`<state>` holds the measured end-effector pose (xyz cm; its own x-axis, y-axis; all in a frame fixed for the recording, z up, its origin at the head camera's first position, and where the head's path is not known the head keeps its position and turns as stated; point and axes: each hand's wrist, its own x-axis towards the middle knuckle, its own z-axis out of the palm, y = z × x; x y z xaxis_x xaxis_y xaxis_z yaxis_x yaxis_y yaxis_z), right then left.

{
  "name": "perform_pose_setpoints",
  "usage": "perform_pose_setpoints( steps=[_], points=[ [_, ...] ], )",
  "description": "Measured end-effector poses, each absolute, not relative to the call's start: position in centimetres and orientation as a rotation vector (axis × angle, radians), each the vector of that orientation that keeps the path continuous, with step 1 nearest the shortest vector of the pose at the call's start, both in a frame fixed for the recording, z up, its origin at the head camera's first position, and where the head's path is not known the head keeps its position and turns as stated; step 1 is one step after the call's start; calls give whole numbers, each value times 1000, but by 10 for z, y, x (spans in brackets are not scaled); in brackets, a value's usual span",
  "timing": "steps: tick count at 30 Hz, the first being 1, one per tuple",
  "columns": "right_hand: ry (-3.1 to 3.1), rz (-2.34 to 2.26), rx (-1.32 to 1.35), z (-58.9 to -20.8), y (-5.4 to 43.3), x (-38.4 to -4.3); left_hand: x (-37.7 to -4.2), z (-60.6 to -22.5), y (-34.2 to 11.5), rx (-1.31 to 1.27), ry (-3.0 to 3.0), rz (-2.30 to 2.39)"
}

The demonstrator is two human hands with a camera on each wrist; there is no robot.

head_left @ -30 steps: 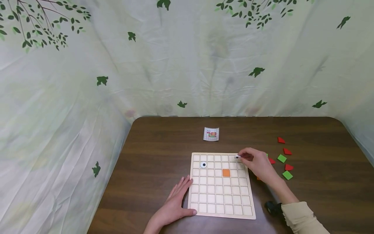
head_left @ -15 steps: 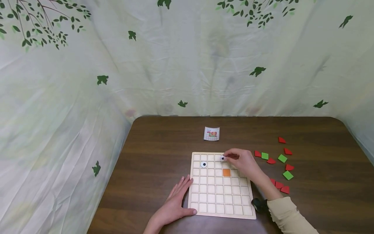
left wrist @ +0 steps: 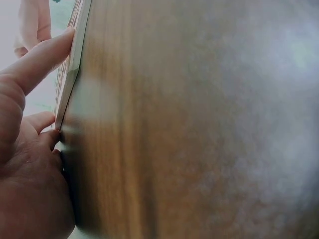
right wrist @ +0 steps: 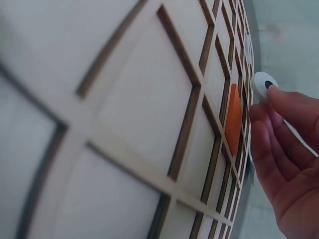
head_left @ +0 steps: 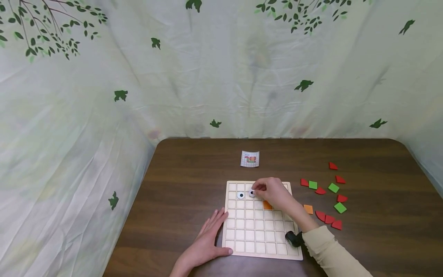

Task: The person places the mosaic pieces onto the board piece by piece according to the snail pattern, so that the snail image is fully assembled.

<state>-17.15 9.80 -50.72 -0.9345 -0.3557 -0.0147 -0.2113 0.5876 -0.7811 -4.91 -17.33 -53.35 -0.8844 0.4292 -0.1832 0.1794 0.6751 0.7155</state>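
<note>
A wooden grid board (head_left: 254,235) lies on the table. My left hand (head_left: 205,243) rests against its left side with fingers extended, the thumb at the near left corner; in the left wrist view, thumb and fingers touch the board's edge. Above the upper rows, my right hand (head_left: 275,194) pinches a white round eye piece (right wrist: 260,85) with a black dot, between thumb and fingers. It looks tilted and just off the grid in the right wrist view. Another eye piece (head_left: 240,195) sits in a cell to its left. An orange square (right wrist: 233,122) fills a cell partly under the right hand.
Beyond the board lies a small picture card (head_left: 250,159) with a coloured grid drawing. To the right are scattered red pieces (head_left: 340,179), several green squares (head_left: 333,187) and another orange square (head_left: 308,209). A patterned cloth (head_left: 221,77) hangs behind the table.
My right hand has moved left with the eye piece, from the board's far right corner to beside the other eye piece. The left hand has stayed in place.
</note>
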Motion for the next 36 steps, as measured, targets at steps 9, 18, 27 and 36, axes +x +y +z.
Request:
perform_pose_setpoints(
  steps=[9, 18, 27, 36],
  points=[
    [2678, -1179, -588, -512, 87, -176, -50, -534, -173, 475, 2552, 1033],
    [2690, -1112, -593, -513, 84, -178, -51, -535, -173, 463, 2546, 1022],
    [2642, -1131, -569, -510, 91, -174, -50, -534, -172, 473, 2556, 1025],
    [2670, -1173, -458, -500, 120, -161, -48, -535, -172, 478, 2576, 1029]
  ],
)
